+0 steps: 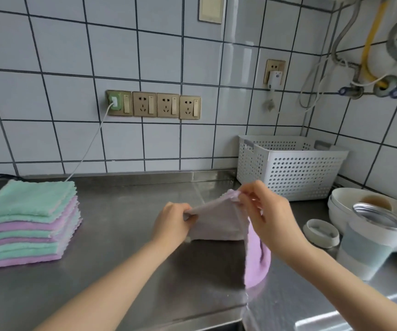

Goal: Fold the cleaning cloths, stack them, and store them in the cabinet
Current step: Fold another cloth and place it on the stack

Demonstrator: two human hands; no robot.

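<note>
While both hands pinched the lilac cloth (219, 220) above the desk (125, 211), the folded stack (28, 223) waited far left, nearer the left hand (173, 219); the right hand (264, 211) held the raised corner.

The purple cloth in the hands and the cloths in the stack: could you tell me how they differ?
The purple cloth is held above the counter, pinched by the left hand and right hand; the stack rests on the counter, untouched. The held cloth hangs loose, one end drooping; the stacked cloths lie flat. The stack alternates green and purple. Both look like the same fluffy fabric.

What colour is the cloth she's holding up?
Pale purple: the cloth held by both hands shows clearly in the head view.
</note>
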